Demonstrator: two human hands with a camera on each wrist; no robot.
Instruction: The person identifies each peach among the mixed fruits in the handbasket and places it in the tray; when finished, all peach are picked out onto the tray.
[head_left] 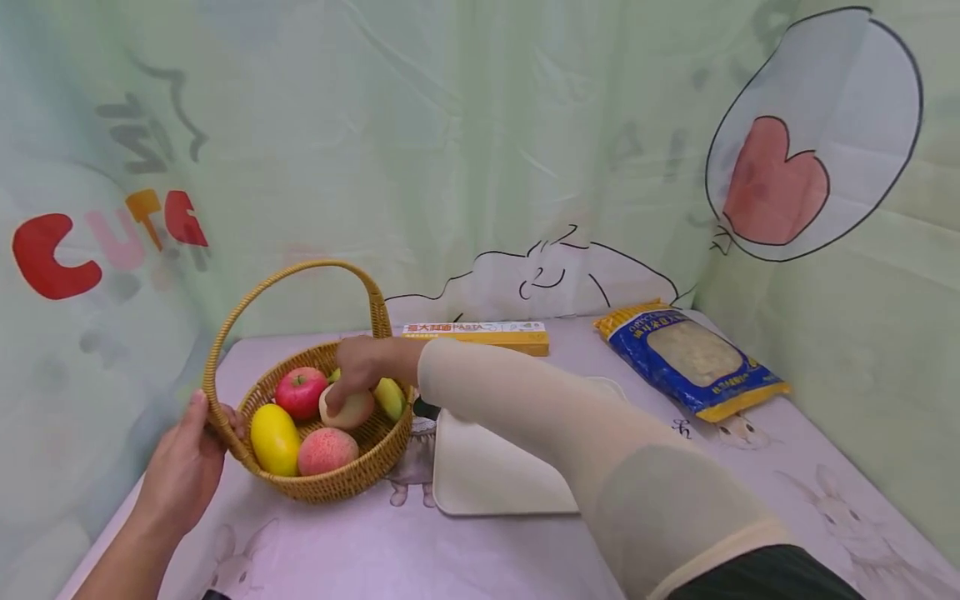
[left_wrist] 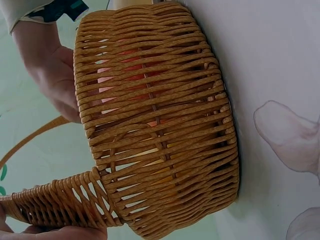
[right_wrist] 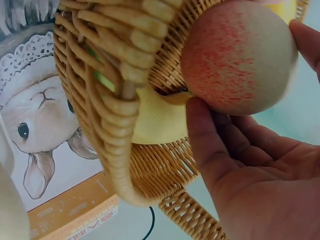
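Note:
A wicker basket (head_left: 341,486) with a tall handle (head_left: 215,354) stands on the left of the table. My left hand (head_left: 180,471) grips the foot of that handle; in the left wrist view its fingers show below the woven strip. Reaching in from the right, my right hand (head_left: 360,363) holds a pale peach with a red blush (right_wrist: 235,57) between thumb and fingers, inside the basket's rim. Around it lie a red apple (head_left: 301,392), a yellow mango (head_left: 274,440), a pinker peach (head_left: 327,452) and a yellow-green fruit (head_left: 390,398), partly hidden by the right hand.
A cream tray or board (head_left: 495,475) lies right of the basket, partly under my right forearm. Behind it is a yellow pasta box (head_left: 517,340). A blue and yellow food bag (head_left: 693,358) rests at the back right. Printed curtains enclose the table.

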